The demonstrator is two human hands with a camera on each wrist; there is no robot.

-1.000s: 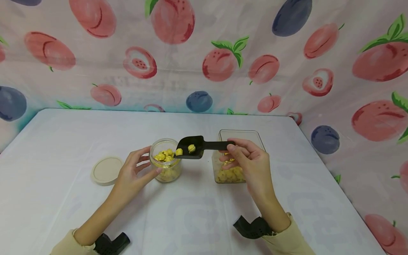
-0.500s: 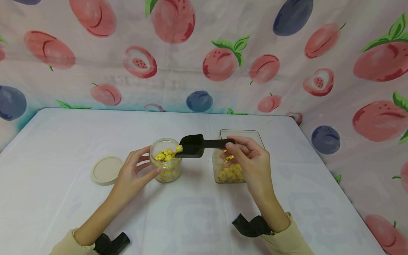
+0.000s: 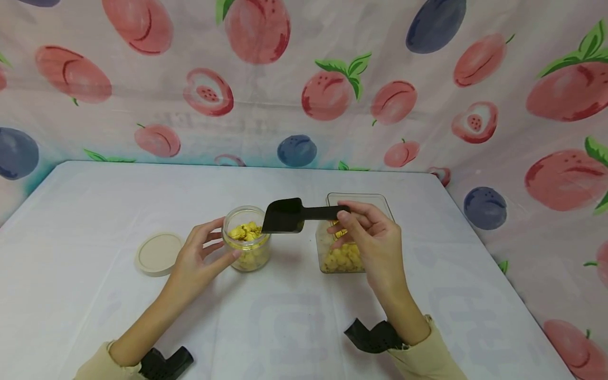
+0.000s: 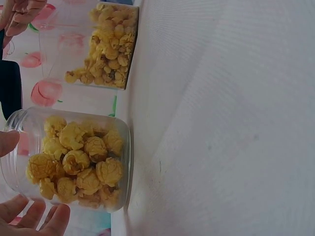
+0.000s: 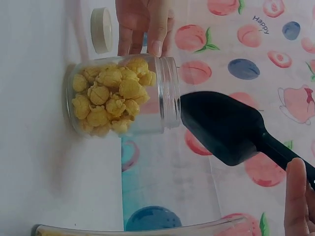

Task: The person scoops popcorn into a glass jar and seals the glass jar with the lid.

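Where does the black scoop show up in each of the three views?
Head: black scoop at centre, tipped over the glass jar, handle in the right hand.
Left wrist: only a dark sliver at the left edge, unclear.
Right wrist: centre right, beside the jar mouth.
Shared landmark: the popcorn-filled jar.

Lid: a round, cream-coloured jar lid [image 3: 159, 254] lies flat on the table, well to the left, with a thin rim around its top; the right wrist view shows it edge-on [image 5: 102, 30].
Table: a white cloth-covered table [image 3: 294, 327], faintly creased, fills the lower half of the head view.
Backdrop: a pale fabric backdrop printed with pink peaches, blue plums and green leaves [image 3: 328, 95] hangs behind the table and wraps round its right side.
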